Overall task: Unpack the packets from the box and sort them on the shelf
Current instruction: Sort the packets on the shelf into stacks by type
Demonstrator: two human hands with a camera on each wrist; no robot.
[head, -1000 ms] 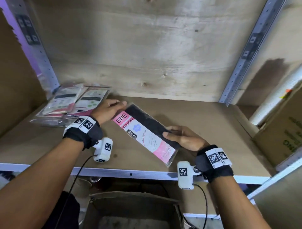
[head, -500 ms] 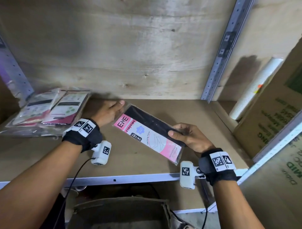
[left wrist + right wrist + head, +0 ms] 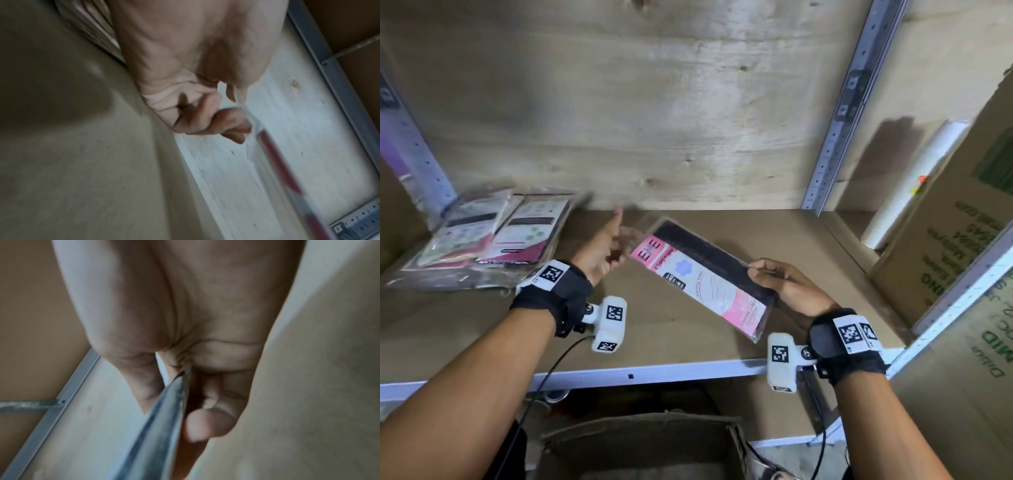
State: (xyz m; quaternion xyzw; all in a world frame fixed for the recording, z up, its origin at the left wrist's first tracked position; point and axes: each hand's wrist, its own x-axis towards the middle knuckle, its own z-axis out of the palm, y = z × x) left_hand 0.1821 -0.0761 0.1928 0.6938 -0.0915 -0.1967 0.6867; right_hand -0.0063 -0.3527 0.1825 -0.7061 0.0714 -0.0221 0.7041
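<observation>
A long clear packet (image 3: 702, 277) with a pink-and-white "ENE" card over dark contents hangs tilted just above the wooden shelf (image 3: 482, 335). My right hand (image 3: 763, 272) pinches its near right end, thumb on top. The right wrist view shows that packet (image 3: 162, 421) edge-on between thumb and fingers (image 3: 205, 426). My left hand (image 3: 616, 245) is at the packet's far left end, thumb raised, fingers loosely curled. In the blurred left wrist view the fingertips (image 3: 236, 128) lie at the packet's clear edge (image 3: 273, 159) without gripping it. A stack of sorted packets (image 3: 493, 236) lies at the shelf's back left.
An open cardboard box (image 3: 640, 442) sits below the shelf's white front rail (image 3: 671, 371). Printed cartons (image 3: 962, 222) and a white roll (image 3: 914, 181) stand to the right, past a perforated metal upright (image 3: 839, 113). Plywood backs the shelf.
The packet has moved slightly right. My left thumb has lifted off its far end and the fingers have loosened. My right hand keeps its pinch. The head view has turned right.
</observation>
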